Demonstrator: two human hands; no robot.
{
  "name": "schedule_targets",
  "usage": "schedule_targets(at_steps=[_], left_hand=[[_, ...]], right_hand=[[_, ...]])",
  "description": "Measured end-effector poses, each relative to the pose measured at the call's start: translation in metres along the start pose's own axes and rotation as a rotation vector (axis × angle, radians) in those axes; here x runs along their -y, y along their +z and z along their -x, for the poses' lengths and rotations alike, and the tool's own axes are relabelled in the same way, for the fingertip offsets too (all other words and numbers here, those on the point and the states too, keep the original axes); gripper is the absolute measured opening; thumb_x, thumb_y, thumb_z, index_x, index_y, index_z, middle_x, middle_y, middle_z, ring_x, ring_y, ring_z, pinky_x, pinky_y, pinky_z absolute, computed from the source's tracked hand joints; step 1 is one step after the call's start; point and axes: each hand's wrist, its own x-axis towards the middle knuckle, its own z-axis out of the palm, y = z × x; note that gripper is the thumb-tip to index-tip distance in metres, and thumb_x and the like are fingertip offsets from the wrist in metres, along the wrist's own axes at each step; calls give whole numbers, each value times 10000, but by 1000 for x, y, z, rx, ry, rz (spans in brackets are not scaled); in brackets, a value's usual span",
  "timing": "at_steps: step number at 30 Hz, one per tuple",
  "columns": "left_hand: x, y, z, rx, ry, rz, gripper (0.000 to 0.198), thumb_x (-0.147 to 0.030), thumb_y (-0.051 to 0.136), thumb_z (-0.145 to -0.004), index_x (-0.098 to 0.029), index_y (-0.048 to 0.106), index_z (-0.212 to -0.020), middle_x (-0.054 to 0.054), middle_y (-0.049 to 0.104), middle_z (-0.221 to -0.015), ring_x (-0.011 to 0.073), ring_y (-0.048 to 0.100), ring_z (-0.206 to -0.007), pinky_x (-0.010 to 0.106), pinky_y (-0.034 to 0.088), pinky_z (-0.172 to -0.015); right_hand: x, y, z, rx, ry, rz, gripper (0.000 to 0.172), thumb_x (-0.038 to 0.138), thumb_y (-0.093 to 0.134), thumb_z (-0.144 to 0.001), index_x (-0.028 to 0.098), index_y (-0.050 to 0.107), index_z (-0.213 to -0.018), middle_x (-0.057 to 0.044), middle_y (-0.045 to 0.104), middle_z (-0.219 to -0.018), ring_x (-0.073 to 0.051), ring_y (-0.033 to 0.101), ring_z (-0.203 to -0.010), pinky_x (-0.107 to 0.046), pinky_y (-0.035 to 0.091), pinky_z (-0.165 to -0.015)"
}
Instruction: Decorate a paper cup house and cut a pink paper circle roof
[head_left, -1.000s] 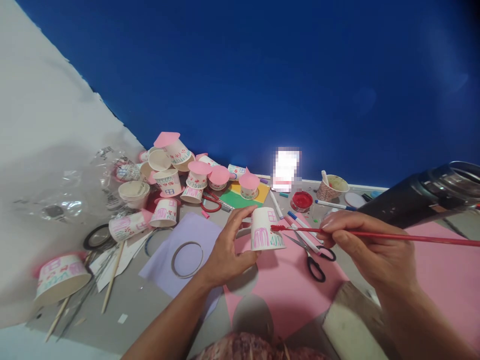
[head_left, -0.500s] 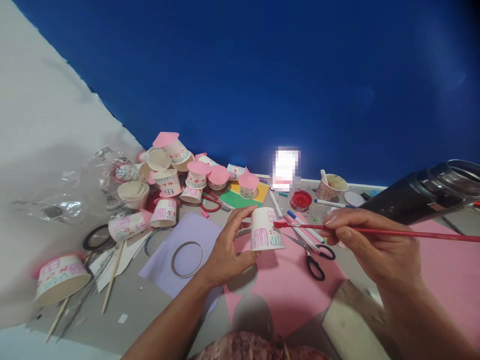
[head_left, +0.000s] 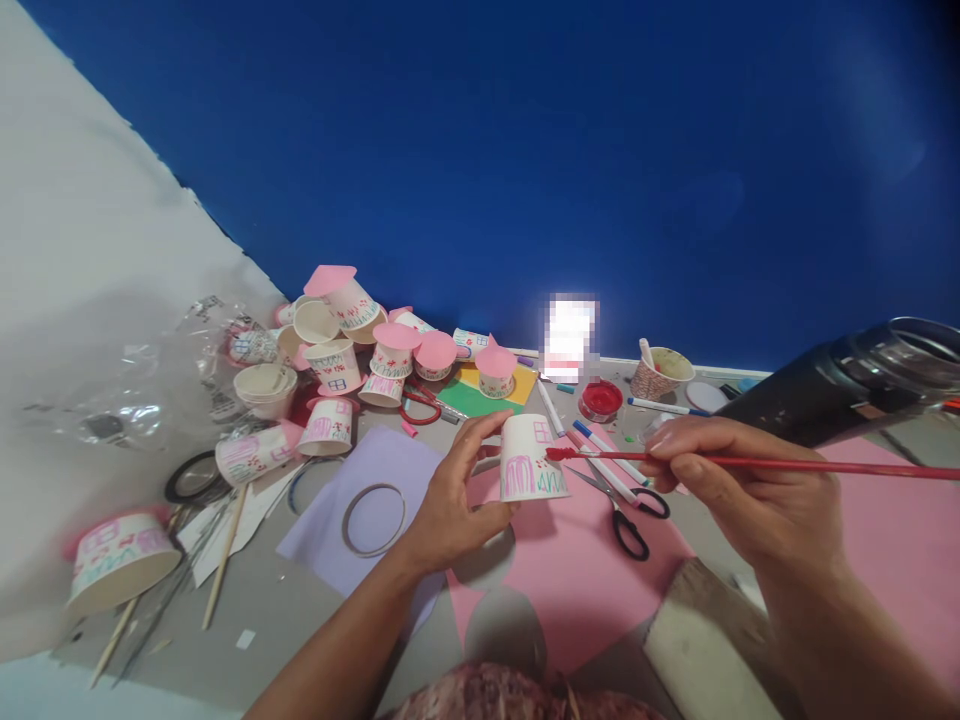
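Note:
My left hand (head_left: pixel 454 490) holds an upside-down white paper cup (head_left: pixel 521 450) at its left side, thumb near the rim and fingers near the base. Drawn on the cup are a pink-purple window, a purple door and green grass strokes. In my right hand (head_left: pixel 739 485) is a long red paintbrush (head_left: pixel 787 463), gripped like a pen. Its red-coated tip (head_left: pixel 555 455) is at the right part of the cup wall, below the window; whether it touches cannot be made out. Beyond the cup sits a small open pot of red paint (head_left: pixel 600 400).
Black-handled scissors (head_left: pixel 630 535) and several markers (head_left: pixel 611 470) lie on pink paper (head_left: pixel 585 590). Decorated cups with pink paper roofs (head_left: pixel 397 340) crowd the back left. A tape roll (head_left: pixel 373 520) rests on purple paper (head_left: pixel 322 530). A dark flask (head_left: pixel 825 390) stands at right.
The paintbrush tip has shifted slightly left and down against the cup. My left hand and the cup stay nearly in place.

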Motion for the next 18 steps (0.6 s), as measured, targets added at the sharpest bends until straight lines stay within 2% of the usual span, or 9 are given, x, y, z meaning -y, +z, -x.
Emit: schedule_targets(at_steps=[9,18], left_hand=[[0,2,1,7,24,-13,796,-142,739,-789,-352,500,-1519,86,491,-1506,340,491,-1415,492,440,-1186],[0,4,1,10,30,-44,837,-86,712,-756,-374,509,-1514,71,494,-1501,333,483,-1425,484,441,-1187]], right_hand=[[-6,3,3,35,-5,-2,153,154,694,-968,275,790,-966,-4,764,-834,-142,705,-703,-207,597,-596],[-3,3,2,42,-20,-8,147,159,702,-963,275,792,-964,3,765,-816,-135,713,-705,-196,596,-609]])
